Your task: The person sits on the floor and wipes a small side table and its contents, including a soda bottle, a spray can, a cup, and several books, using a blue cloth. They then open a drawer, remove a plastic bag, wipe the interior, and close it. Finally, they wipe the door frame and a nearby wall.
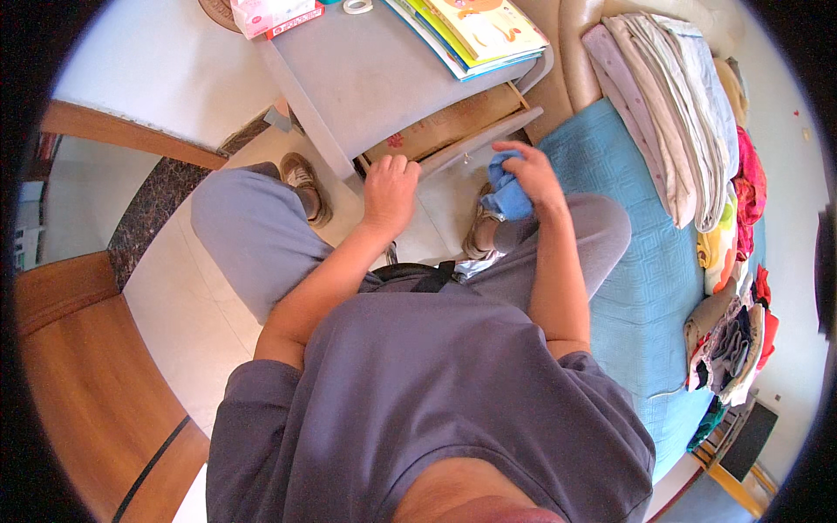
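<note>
My left hand [392, 193] is at the left end of the drawer front [482, 140], its fingers curled over the top edge. The drawer is pulled partly out of a grey nightstand [353, 72], and its wooden bottom [451, 121] bears red marks. In my right hand [535, 171] is a crumpled blue cloth [511, 196], bunched between thumb and fingers. The cloth hangs beside the drawer's right end, above my right shoe [476, 229]. My palm and fingers hide part of it.
Books [484, 39] are stacked on the nightstand, near a tape roll [358, 6] and a tissue pack [261, 14]. To the right, folded bedding [667, 118] and clothes [729, 340] lie on a blue-covered bed [628, 274]. A wooden cabinet [98, 379] stands left.
</note>
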Action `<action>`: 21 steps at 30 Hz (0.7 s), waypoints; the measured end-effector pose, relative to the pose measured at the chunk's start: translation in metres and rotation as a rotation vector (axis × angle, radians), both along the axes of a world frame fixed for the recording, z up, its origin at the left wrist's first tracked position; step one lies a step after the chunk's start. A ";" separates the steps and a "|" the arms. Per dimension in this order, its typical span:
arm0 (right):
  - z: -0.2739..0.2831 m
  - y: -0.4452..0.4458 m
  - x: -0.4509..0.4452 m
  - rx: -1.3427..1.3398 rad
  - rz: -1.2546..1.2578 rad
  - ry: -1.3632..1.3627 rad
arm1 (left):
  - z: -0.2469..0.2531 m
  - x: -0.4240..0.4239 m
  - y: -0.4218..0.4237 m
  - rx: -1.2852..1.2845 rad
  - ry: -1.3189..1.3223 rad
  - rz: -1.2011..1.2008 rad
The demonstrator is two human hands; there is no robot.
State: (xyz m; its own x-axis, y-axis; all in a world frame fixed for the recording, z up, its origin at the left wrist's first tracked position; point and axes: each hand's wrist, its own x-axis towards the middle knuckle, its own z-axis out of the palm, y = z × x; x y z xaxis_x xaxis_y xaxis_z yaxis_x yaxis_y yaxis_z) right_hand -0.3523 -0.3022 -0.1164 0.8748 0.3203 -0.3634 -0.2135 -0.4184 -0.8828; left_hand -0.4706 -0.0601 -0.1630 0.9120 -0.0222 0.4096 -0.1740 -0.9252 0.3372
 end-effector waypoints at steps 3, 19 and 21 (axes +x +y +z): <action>-0.048 0.008 -0.003 0.083 -0.041 0.150 | 0.005 0.001 0.000 -0.010 0.044 -0.023; -0.064 0.103 0.012 0.458 -0.068 0.205 | -0.004 -0.007 0.010 -0.091 0.335 0.094; -0.062 0.104 0.015 0.442 -0.045 0.229 | -0.003 -0.004 0.011 -0.080 0.324 0.115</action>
State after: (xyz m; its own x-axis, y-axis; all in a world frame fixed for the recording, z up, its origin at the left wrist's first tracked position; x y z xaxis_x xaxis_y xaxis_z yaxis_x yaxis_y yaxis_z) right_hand -0.3377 -0.1978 -0.1786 0.8050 0.4511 -0.3854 -0.4316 -0.0007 -0.9021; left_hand -0.4747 -0.0488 -0.1661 0.9896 0.1087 0.0945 0.0579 -0.9011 0.4298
